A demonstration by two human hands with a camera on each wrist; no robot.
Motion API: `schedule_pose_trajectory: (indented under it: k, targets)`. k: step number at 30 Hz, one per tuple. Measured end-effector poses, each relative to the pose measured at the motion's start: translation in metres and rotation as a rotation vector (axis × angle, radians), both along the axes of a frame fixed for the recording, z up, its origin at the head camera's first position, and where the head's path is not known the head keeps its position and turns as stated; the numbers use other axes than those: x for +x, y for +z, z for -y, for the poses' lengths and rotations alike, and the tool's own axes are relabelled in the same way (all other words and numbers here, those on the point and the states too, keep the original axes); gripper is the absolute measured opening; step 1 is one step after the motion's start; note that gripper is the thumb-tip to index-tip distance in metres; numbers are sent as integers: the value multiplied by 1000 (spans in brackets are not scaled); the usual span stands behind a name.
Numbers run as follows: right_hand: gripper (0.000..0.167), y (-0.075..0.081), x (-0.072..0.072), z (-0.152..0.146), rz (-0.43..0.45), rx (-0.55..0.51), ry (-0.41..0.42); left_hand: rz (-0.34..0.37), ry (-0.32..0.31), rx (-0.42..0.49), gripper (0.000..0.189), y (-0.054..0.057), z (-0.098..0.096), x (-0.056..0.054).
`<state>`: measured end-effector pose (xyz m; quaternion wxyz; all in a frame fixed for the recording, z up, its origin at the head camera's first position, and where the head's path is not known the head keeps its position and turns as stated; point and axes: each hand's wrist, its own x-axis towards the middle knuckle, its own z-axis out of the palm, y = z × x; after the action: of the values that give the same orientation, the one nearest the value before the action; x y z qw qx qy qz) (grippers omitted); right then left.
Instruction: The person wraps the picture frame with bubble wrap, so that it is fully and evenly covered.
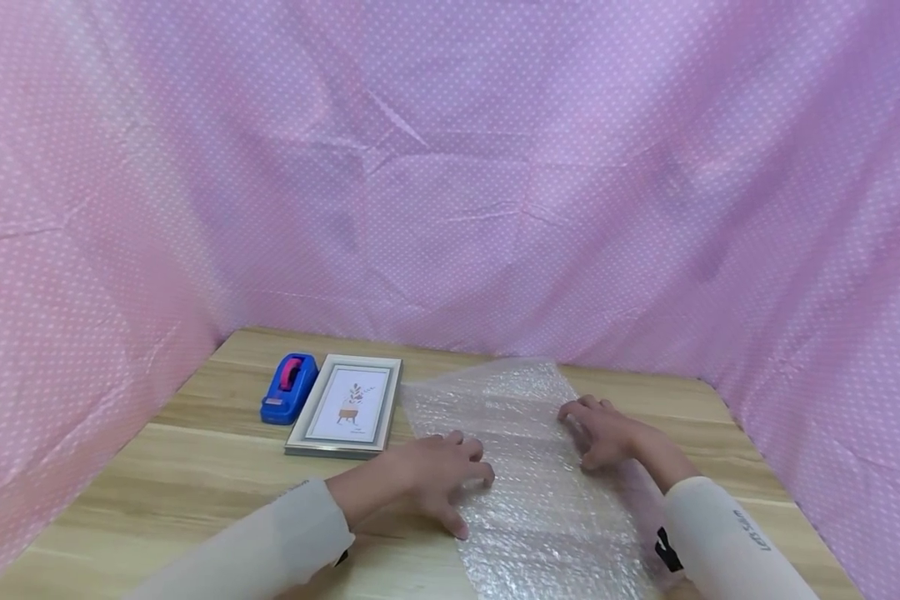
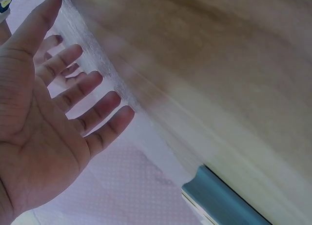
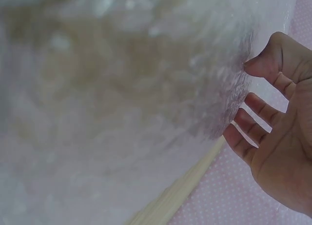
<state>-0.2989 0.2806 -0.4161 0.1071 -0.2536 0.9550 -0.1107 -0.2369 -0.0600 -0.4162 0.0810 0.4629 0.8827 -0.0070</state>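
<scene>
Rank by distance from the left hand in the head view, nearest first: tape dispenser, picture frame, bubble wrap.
1. bubble wrap: under the left hand fingertips, to its right.
2. picture frame: just beyond the hand, to its left.
3. tape dispenser: farthest, left of the frame.

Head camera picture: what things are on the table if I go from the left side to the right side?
Blue tape dispenser with a pink roll → silver-framed plant picture → left hand → right hand. Both hands rest on the clear bubble wrap sheet.

Head view above; wrist views close.
</scene>
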Motion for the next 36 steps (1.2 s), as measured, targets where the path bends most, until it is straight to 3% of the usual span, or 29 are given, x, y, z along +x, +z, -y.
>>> schedule_pose_trajectory:
  k: [8, 14, 18, 22, 25, 29, 36]
  targets:
    - [78, 1, 3, -3, 31, -44, 0, -34, 12, -1, 71, -2, -4, 3]
    - [68, 4, 12, -7, -78, -38, 75, -1, 22, 1, 71, 0, -6, 5]
    - [63, 9, 23, -10, -82, -37, 5, -5, 33, 3, 71, 1, -6, 6]
    - [63, 14, 31, -15, -32, -137, -53, -9, 44, 2, 72, 1, -5, 4]
    - [62, 16, 35, -21, -16, -208, -44, -7, 49, 0, 73, 1, -4, 3]
    - [65, 15, 40, -32, 2, -267, -54, -4, 48, 2, 73, 0, -4, 3]
    - [71, 7, 45, -52, 53, -344, -141, -3, 44, -4, 73, 2, -4, 4]
